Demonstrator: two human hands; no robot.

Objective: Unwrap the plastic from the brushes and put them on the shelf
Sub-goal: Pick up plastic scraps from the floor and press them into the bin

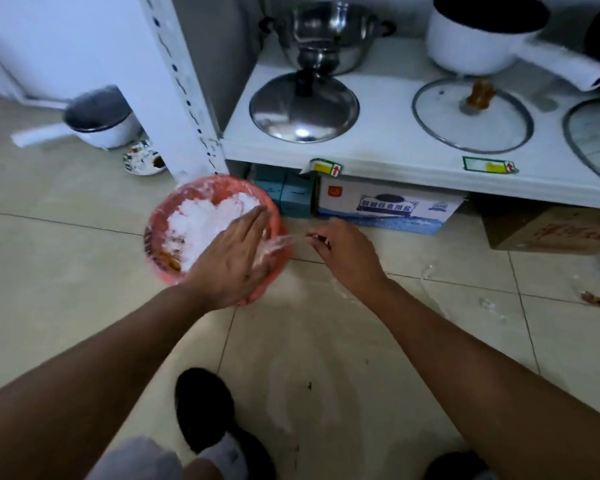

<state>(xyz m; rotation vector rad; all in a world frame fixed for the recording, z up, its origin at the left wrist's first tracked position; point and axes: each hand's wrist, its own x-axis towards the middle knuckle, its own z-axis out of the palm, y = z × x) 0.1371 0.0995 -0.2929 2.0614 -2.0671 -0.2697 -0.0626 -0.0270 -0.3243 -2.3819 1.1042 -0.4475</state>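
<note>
Left hand flat, fingers spread over plastic wrap in red basin; right hand pinching plastic strand.

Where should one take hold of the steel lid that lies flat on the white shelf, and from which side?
Grip the steel lid by its black knob, coming from straight above. The lid lies flat, dome up, on the shelf, so its thin rim offers little hold, while the knob stands free at the centre.

1 head-worn view, steeply down and forward, close over floor before shelf.
</note>
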